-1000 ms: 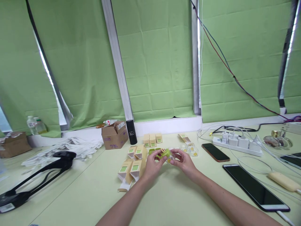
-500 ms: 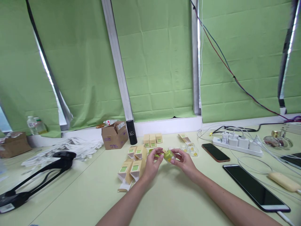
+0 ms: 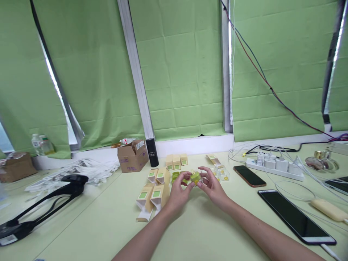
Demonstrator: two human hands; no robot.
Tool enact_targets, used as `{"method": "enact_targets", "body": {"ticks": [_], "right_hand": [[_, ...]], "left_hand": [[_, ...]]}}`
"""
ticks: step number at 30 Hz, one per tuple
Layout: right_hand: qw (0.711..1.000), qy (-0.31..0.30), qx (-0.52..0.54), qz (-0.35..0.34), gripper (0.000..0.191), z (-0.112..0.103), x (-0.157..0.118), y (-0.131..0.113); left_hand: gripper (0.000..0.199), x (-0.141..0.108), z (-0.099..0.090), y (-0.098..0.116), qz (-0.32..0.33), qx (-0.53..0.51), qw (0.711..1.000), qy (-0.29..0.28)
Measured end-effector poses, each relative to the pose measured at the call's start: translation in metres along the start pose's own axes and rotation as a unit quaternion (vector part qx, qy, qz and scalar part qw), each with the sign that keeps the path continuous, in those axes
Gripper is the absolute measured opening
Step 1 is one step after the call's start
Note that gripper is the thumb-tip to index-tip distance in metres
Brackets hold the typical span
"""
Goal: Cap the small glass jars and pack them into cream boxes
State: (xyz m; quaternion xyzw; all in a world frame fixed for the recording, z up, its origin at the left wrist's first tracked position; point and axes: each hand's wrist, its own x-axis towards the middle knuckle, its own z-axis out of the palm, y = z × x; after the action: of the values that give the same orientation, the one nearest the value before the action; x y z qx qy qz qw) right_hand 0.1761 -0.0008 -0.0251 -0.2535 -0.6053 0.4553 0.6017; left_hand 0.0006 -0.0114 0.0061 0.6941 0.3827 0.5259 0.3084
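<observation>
Between my two hands is a small clear container (image 3: 195,177) with a green cap and a pale loop on top. My left hand (image 3: 181,186) pinches it from the left, thumb at its lower front. From the right, my right hand (image 3: 213,185) holds it with the thumb on its front and the fingers curved behind. Green caps (image 3: 175,176) lie just beyond my left hand, partly hidden by it. Past my right hand stand several small clear containers with yellow spots (image 3: 224,174). Several beige cartons with green labels (image 3: 157,194) lie left of my left hand, the near ones with open flaps.
Three closed beige cartons (image 3: 176,162) stand farther back, near a black cylinder (image 3: 152,152) and a cardboard box (image 3: 132,156). Phones (image 3: 296,217), cables and a power strip (image 3: 274,167) occupy the right. A black stand-like object (image 3: 46,210) and white straps (image 3: 78,174) lie left.
The container has turned more upright between my hands. My left thumb has moved down and right onto its lower front, and my right fingers have lifted slightly.
</observation>
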Motion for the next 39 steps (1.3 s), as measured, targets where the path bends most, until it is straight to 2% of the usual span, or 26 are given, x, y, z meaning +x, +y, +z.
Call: {"method": "enact_targets", "body": {"ticks": [4,8,11,16,26,31,39], "right_hand": [[1.000,-0.013,-0.014,-0.004,0.046,0.002,-0.001,-0.003],[1.000,-0.008,0.013,0.009,0.047,0.004,0.000,-0.004],[0.996,-0.002,0.081,0.043,0.052,0.005,0.001,-0.004],[0.968,-0.019,0.216,0.124,0.052,-0.002,0.003,0.001],[0.948,0.009,0.291,0.127,0.027,-0.011,0.004,0.000],[0.950,0.006,0.286,0.128,0.031,-0.010,0.004,0.002],[0.960,0.035,0.256,0.105,0.044,-0.004,0.003,0.001]], "left_hand": [[0.026,0.002,-0.002,0.001,0.000,0.012,1.000,0.008],[0.023,0.004,-0.003,-0.003,0.015,0.031,0.999,0.016],[0.026,0.005,-0.004,-0.006,0.027,0.033,0.999,0.025],[0.030,0.005,-0.005,-0.005,0.027,0.005,0.999,0.037],[0.025,0.006,-0.005,-0.008,0.013,0.032,0.999,0.024],[0.027,0.006,-0.005,-0.008,0.015,0.031,0.999,0.020],[0.038,0.006,-0.004,-0.008,-0.011,0.039,0.999,0.002]]}}
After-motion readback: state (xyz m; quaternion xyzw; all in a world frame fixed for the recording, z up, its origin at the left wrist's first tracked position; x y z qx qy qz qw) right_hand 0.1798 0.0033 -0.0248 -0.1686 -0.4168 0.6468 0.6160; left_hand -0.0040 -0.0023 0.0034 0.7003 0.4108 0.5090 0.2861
